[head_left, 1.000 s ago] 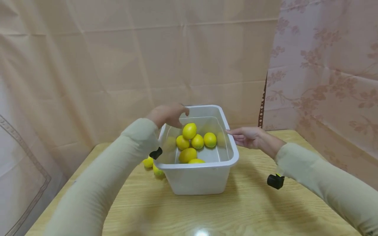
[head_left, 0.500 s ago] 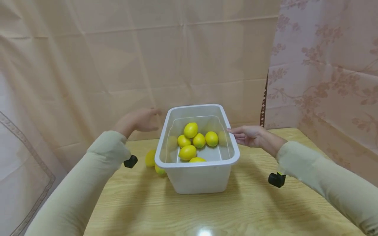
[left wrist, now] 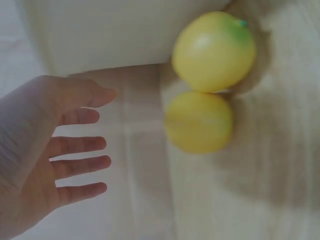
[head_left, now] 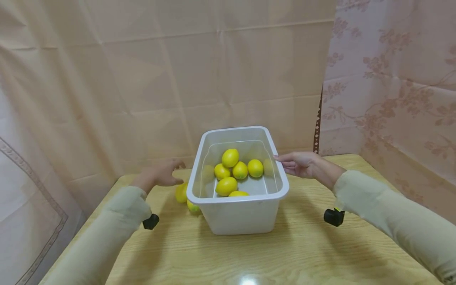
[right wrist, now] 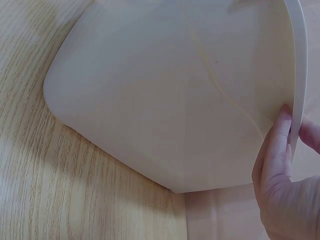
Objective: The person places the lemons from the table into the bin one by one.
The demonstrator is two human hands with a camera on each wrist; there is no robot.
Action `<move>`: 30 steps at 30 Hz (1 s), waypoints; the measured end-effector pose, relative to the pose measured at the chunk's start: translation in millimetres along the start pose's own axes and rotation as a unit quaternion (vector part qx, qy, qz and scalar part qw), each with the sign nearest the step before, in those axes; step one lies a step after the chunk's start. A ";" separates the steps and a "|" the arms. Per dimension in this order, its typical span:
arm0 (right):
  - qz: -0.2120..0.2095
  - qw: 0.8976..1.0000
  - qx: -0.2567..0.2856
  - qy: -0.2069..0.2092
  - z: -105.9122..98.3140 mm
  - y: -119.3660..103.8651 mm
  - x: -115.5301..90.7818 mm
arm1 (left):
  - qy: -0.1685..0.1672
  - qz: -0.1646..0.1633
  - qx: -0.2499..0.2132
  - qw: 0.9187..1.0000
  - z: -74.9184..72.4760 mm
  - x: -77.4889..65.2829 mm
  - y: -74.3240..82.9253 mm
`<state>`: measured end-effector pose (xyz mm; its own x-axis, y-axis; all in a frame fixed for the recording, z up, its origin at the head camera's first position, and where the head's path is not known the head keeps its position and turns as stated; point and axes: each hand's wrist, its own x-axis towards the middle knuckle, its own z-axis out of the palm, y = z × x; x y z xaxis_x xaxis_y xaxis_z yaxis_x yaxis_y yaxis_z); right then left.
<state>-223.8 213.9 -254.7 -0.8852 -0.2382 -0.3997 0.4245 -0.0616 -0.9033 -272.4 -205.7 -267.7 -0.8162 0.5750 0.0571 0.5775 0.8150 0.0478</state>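
Note:
A white plastic bin [head_left: 242, 215] stands on the table with several yellow lemons [head_left: 226, 186] inside it. On the table against its left side lie two more lemons; one [left wrist: 215, 52] has a green tip and touches the plainer one [left wrist: 199, 122]. My left hand [head_left: 160, 174] hovers just left of these two, fingers spread and holding nothing; the left wrist view shows a gap between fingertips and fruit. With thumb and fingers my right hand [right wrist: 285, 175] pinches the bin's right rim [right wrist: 299, 65].
The wooden table [head_left: 303, 253] carries the bin near its back edge. A beige curtain [head_left: 160, 79] hangs right behind, and a flowered curtain [head_left: 395, 99] closes off the right side. A black wrist camera [head_left: 333, 217] sits below each sleeve.
From above the bin's left rim, my left hand has moved left, then down toward the two lemons on the table. The right hand stays at the rim.

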 end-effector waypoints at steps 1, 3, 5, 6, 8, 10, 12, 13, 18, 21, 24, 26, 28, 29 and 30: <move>0.001 1.000 0.000 0.001 0.1 0.2 0.4 | -0.003 -0.005 -0.012 1.000 5.8 -0.2 -1.2; 0.003 1.000 0.001 0.005 0.0 0.5 1.0 | -0.004 -0.011 -0.028 1.000 17.2 0.4 -3.2; 0.006 1.000 0.003 0.010 0.1 0.8 1.0 | -0.009 -0.018 -0.048 0.999 26.7 2.0 -4.0; 0.007 1.000 0.003 0.011 -0.1 0.9 1.1 | -0.012 -0.022 -0.060 0.998 30.8 2.8 -4.0; 0.009 1.000 0.003 0.008 -0.5 0.9 0.6 | -0.016 -0.032 -0.068 0.997 37.2 4.5 -3.3; 0.007 1.000 0.002 0.004 -0.5 0.8 0.2 | -0.021 -0.040 -0.078 0.996 41.5 6.1 -1.7; 0.004 1.000 0.002 0.000 -0.4 0.5 -0.3 | -0.022 -0.049 -0.078 0.995 43.8 7.4 0.1; 0.003 1.000 0.002 -0.003 -0.1 0.3 -0.5 | -0.019 -0.050 -0.075 0.996 44.8 8.4 0.8; 0.003 1.000 0.007 -0.001 0.8 -0.6 -0.4 | -0.001 -0.049 -0.063 0.997 48.3 13.7 1.6; 0.004 1.000 0.012 0.001 0.7 -0.9 -0.3 | -0.002 -0.060 -0.062 0.996 50.8 16.5 0.1; 0.006 1.000 0.017 0.002 0.7 -1.0 -0.1 | -0.006 -0.070 -0.064 0.995 52.9 16.5 -1.4; 0.005 1.000 0.017 0.002 0.5 -1.0 0.4 | -0.009 -0.072 -0.066 0.995 55.0 16.1 -2.9; 0.005 1.000 0.015 0.002 0.2 -0.9 1.3 | -0.009 -0.069 -0.069 0.995 57.7 15.3 -5.0; 0.006 1.000 0.015 0.003 0.2 -0.9 1.6 | -0.009 -0.068 -0.070 0.995 59.4 15.1 -6.1; 0.007 1.000 0.014 0.004 0.2 -0.9 1.7 | -0.007 -0.066 -0.070 0.995 60.7 14.8 -6.8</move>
<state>-225.6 213.4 -254.5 -0.8810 -0.2309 -0.4129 0.4412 -0.0857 -0.8933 -289.6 -198.4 -327.7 -0.8843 0.4661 0.0277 0.4622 0.8656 0.1925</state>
